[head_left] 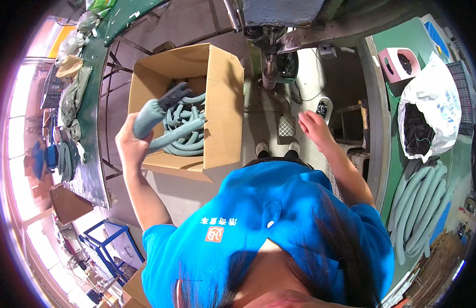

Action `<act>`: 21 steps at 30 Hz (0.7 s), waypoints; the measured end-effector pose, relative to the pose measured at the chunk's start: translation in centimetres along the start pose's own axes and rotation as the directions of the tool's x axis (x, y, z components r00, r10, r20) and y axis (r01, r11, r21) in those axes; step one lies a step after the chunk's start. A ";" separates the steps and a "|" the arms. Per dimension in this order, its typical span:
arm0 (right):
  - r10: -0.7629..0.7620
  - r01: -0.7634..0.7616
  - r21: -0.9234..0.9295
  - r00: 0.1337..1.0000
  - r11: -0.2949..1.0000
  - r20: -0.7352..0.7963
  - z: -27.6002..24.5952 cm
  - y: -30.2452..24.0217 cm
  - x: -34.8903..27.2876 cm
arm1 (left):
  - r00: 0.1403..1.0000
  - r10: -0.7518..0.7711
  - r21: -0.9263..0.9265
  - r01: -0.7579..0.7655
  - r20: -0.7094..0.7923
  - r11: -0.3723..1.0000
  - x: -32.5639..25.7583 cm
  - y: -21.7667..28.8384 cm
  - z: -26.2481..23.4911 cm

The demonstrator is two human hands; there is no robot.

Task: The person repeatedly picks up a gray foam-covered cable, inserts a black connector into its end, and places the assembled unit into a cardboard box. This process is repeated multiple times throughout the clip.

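Observation:
My left hand [131, 139] is wrapped round a grey-green sleeved tube [148, 119], held over the left side of an open cardboard box [225, 113]. A black fitting [175, 96] sticks out of the tube's upper end. Another length of tube runs from beside the hand toward the box's right wall. Inside the box lie several coiled tubes [184, 148] of the same colour. My right hand [316, 128] hangs in the air right of the box, apart from it, with its fingers curled together. Whatever they may hold is hidden.
A machine [270, 64] stands ahead, with a foot pedal [286, 126] below it. The right bench carries a white sack [440, 102] of black parts, a pink bin [393, 66] and a tube bundle [417, 205]. Another green bench [91, 149] runs along the left.

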State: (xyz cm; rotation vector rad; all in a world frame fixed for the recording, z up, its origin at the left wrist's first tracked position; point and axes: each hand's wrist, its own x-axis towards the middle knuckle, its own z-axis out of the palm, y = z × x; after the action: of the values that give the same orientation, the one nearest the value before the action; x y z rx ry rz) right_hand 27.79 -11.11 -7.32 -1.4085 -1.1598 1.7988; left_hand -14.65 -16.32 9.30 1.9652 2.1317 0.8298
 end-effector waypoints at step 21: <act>-0.901 0.588 -0.702 0.390 0.402 -0.190 -1.7 -8.8 -7.1 | 0.939 -0.263 -0.952 0.151 0.222 -0.264 -10.4 -0.9 5.4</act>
State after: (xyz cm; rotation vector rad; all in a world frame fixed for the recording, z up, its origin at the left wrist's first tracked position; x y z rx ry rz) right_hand 30.76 -12.58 3.68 -1.1497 -1.6613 0.2995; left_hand -11.49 -24.58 1.56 0.5043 0.7699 1.7094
